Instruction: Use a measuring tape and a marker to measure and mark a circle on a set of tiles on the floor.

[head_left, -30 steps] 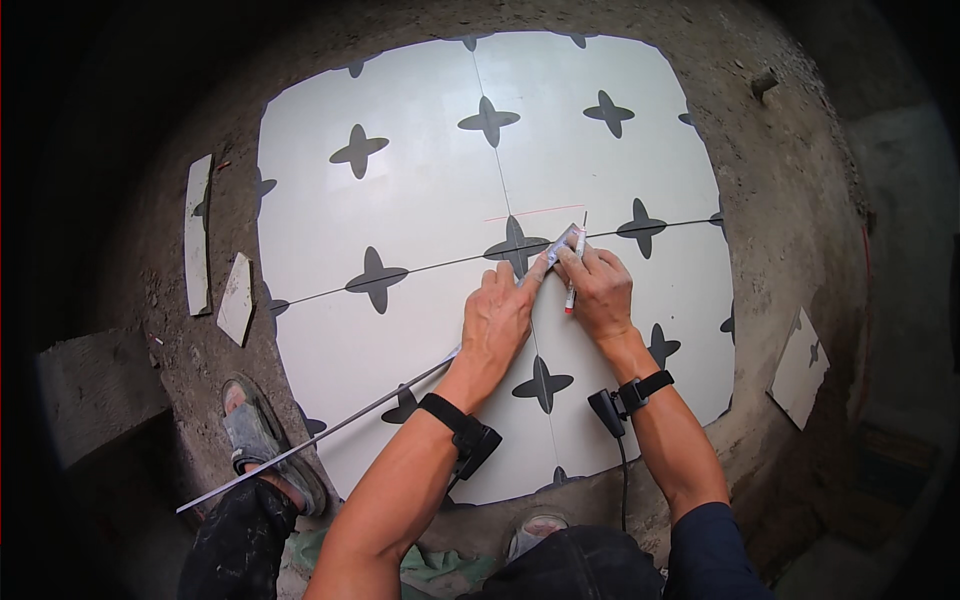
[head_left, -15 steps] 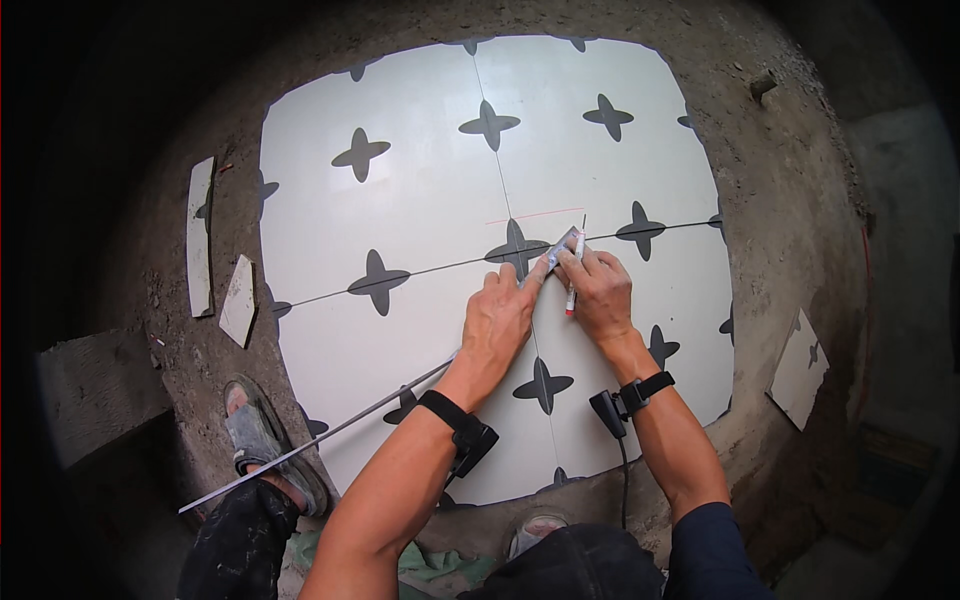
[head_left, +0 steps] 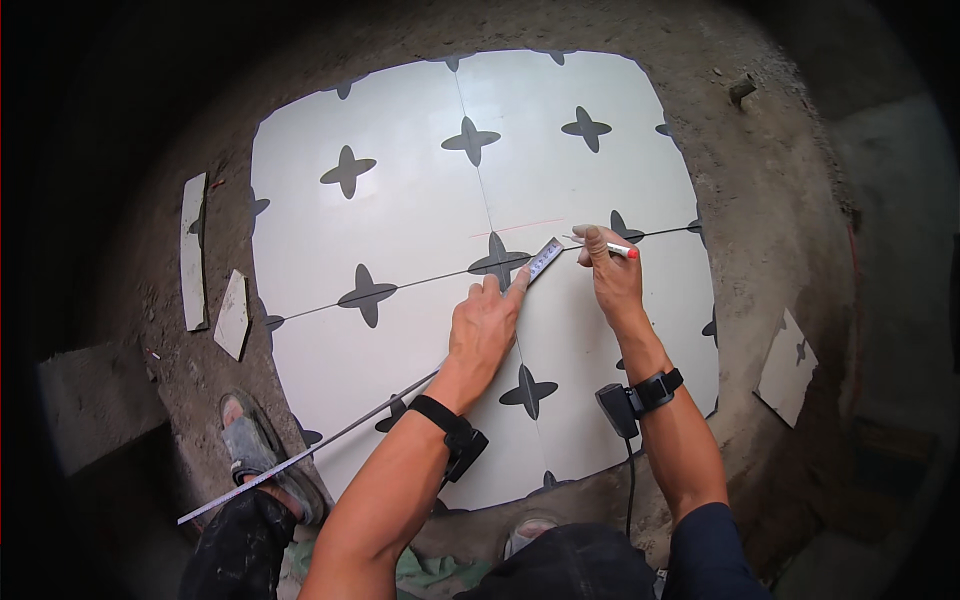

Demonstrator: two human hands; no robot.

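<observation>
My left hand (head_left: pixel 484 328) presses a long metal ruler (head_left: pixel 544 259) onto the white tiles (head_left: pixel 390 225), its index finger near the ruler's upper end. From there the ruler runs slantwise under the hand and forearm to the lower left, past the tiles' edge and over my foot. My right hand (head_left: pixel 611 275) pinches a thin white marker pen (head_left: pixel 605 246) with a red end. The pen's tip points left, just beyond the ruler's end; whether it touches the tile I cannot tell. A thin red line (head_left: pixel 520 227) crosses the upper tiles above the joint.
Tile offcuts, one long strip (head_left: pixel 193 252) and one pointed piece (head_left: pixel 232 314), lie on the dirt floor at left. Another broken tile piece (head_left: pixel 786 368) lies at right. A short pipe stub (head_left: pixel 742 88) sticks up at the far right. A concrete block (head_left: pixel 100 405) stands lower left.
My right hand has drawn away from the ruler's end and turned the pen from near upright to nearly level, red end now rightward. My left hand still presses the ruler. The whole view has shifted slightly.
</observation>
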